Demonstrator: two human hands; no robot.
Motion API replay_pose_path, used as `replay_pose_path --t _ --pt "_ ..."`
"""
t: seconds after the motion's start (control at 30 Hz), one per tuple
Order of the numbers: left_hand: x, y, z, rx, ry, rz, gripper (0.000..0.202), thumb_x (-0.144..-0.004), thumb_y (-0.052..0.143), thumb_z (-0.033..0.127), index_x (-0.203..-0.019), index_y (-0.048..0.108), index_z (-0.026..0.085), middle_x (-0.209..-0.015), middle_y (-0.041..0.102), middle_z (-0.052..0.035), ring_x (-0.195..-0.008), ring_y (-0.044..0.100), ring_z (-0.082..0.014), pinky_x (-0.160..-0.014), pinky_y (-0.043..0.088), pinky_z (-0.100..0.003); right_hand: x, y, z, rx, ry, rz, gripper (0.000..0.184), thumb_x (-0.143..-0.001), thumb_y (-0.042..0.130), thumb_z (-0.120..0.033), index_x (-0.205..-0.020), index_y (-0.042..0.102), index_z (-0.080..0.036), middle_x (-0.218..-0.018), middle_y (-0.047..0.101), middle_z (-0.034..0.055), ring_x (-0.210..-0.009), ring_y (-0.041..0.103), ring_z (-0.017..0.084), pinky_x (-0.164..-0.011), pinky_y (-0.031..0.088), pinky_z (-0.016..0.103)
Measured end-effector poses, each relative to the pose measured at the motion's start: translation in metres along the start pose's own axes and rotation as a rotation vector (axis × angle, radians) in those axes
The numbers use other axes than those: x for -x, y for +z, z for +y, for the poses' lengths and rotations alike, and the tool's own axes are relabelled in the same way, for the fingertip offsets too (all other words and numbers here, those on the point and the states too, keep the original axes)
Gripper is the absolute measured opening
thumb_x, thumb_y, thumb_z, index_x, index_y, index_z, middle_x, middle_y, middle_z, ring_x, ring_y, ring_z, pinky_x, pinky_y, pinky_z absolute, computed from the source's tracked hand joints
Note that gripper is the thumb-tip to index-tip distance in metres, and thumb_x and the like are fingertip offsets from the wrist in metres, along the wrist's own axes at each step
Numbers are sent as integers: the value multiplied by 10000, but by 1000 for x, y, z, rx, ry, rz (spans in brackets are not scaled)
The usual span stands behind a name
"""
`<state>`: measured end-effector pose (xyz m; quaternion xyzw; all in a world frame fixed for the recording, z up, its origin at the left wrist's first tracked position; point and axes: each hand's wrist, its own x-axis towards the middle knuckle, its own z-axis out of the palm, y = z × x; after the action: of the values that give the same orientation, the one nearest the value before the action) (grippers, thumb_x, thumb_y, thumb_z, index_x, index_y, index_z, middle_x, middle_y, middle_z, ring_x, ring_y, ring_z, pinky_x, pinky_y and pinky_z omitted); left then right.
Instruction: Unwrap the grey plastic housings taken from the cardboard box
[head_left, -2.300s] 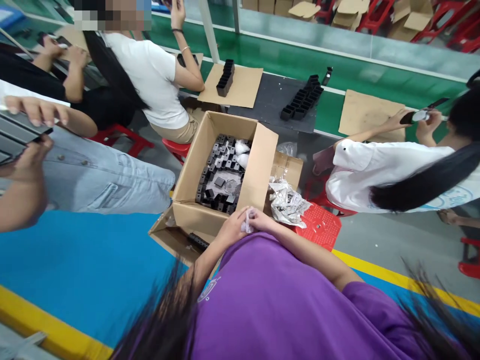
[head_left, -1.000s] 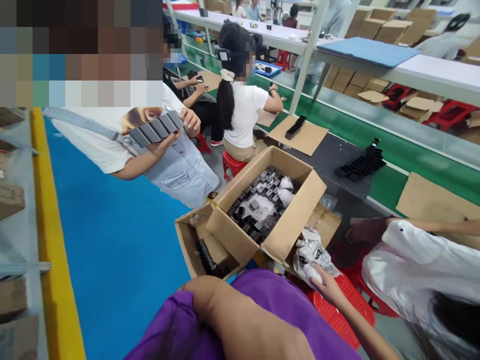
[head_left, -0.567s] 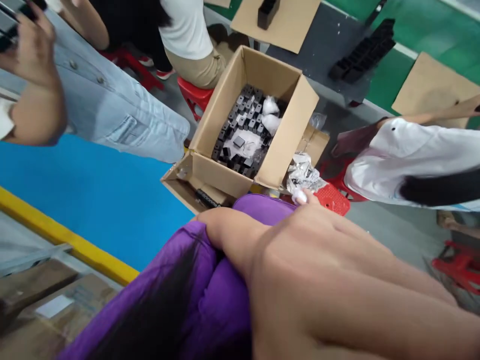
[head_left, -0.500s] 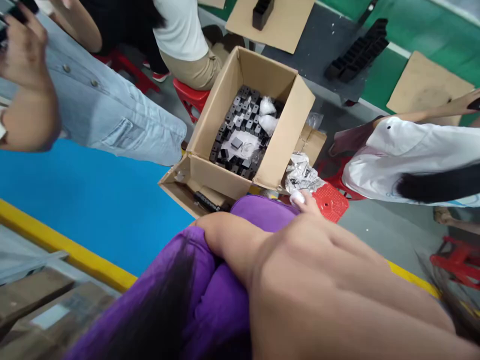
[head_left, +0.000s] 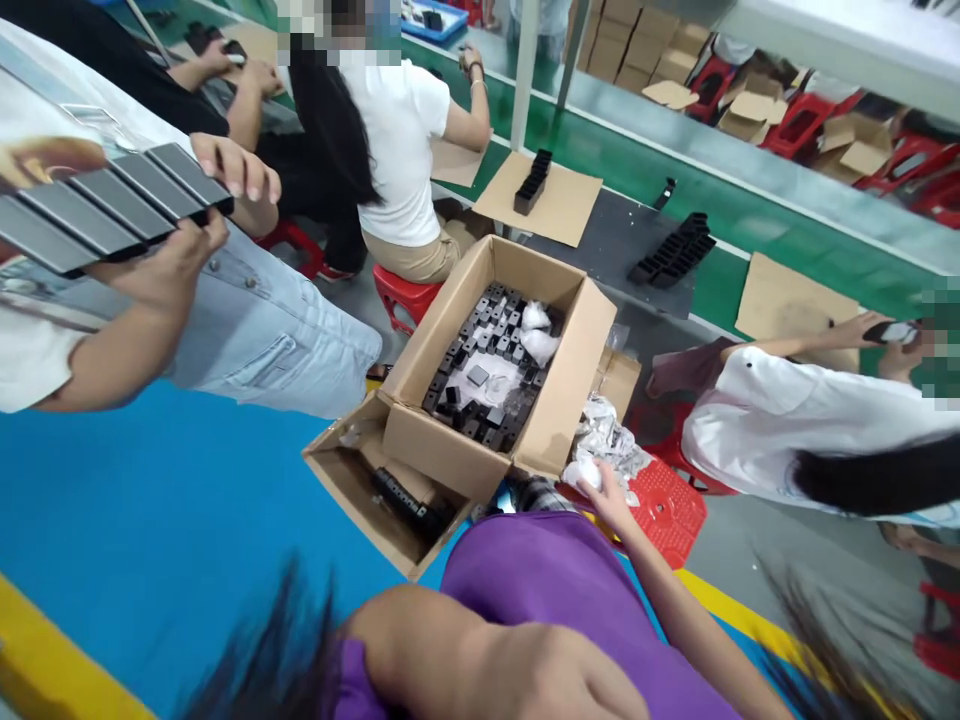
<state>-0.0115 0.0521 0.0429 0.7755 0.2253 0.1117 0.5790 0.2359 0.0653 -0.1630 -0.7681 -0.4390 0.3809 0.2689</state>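
Note:
My right hand (head_left: pixel 606 495) reaches forward at the right of my purple top, its fingers closed around a soft white wad (head_left: pixel 583 473); whether it is cloth or cotton I cannot tell. The hand is over the near end of a red plastic stool (head_left: pixel 670 515), beside crumpled silvery wrapping (head_left: pixel 609 432). My left arm (head_left: pixel 517 665) is bent close under the camera, and its hand lies outside the picture. Ahead stands an open carton (head_left: pixel 424 345) with many small black blocks (head_left: pixel 487 318), more white wads (head_left: pixel 538 347) and a single grey block (head_left: pixel 477 376) inside.
A lower carton (head_left: pixel 337 470) with a black strip-like part (head_left: pixel 405 500) adjoins on the left. At left a co-worker in denim holds a row of grey-black blocks (head_left: pixel 127 205). Other people sit along the green bench (head_left: pixel 724 270), where black block rows (head_left: pixel 675 248) lie.
The view has tilted up, showing more of the bench. My left arm has dropped lower in the picture. The co-worker's grey-black blocks have come into view. My right hand keeps the white wad.

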Motion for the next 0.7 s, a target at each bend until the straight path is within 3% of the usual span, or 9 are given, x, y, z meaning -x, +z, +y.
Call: replay_pose_path --t 0.07,0.13,0.17,0.23,0.27,0.37,0.5,0.6,0.7 --pt "6 -25 -5 29 152 -54 635 -951 268 737 -639 677 364 -539 574 -37 -522 592 -186 -507 508 -335 -29 -10 -18 28 -36 0 432 -742 598 -498 -1067 604 -213 -1074 679 103 -1084 655 309 -1038 511 485" --pt "6 -52 -18 2 226 29 563 -1011 286 609 -764 712 337 -615 661 -40 -578 634 -180 -613 551 -329 -71 -21 -42 65 -71 -5 453 -807 541 -520 -1113 594 -190 -1090 695 110 -1051 667 287 -1020 518 464" --pt "3 -62 -29 -30 175 149 486 -1025 330 547 -850 721 318 -683 708 -41 -633 665 -180 -674 564 -324 -96 -24 -56 90 -87 -9 468 -835 518 -525 -1137 589 -175 -1102 700 118 -1041 671 279 -1010 521 454" --pt "-7 -74 -60 -69 -141 478 369 -1023 412 461 -903 706 274 -776 748 -42 -707 697 -185 -732 566 -315 -154 -24 -87 155 -121 -30 487 -872 518 -518 -1184 584 -151 -1148 704 136 -1071 669 277 -1005 518 433" --pt "-12 -74 -79 -51 -334 589 359 -1015 426 455 -878 694 261 -810 756 -42 -744 708 -194 -752 568 -317 -185 -19 -103 197 -140 -50 485 -880 542 -506 -1199 587 -144 -1180 702 147 -1116 658 283 -1015 508 424" --pt "-22 -54 -140 94 -713 735 386 -941 467 553 -919 700 246 -848 767 -47 -737 716 -223 -735 579 -340 -282 14 -150 342 -185 -169 455 -869 667 -424 -1235 614 -159 -1251 698 150 -1246 614 304 -1076 457 406" --pt "-21 -4 -193 212 -950 839 567 -875 425 707 -932 706 218 -732 740 -67 -665 706 -251 -681 596 -375 -381 77 -178 559 -94 -320 489 -840 745 -276 -1262 615 -65 -1251 691 243 -1222 644 353 -1036 480 414" --pt "-21 29 -205 393 -1100 896 647 -798 464 776 -963 718 204 -736 746 -72 -675 712 -251 -695 608 -369 -416 107 -165 703 1 -392 540 -834 763 -263 -1296 590 -42 -1312 655 259 -1229 643 348 -1013 508 430" --pt "-25 47 -208 469 -1140 885 655 -778 473 765 -976 727 195 -757 761 -78 -689 724 -254 -698 610 -365 -423 116 -146 799 34 -447 575 -824 781 -320 -1323 586 -111 -1362 644 200 -1243 635 311 -1024 514 419"
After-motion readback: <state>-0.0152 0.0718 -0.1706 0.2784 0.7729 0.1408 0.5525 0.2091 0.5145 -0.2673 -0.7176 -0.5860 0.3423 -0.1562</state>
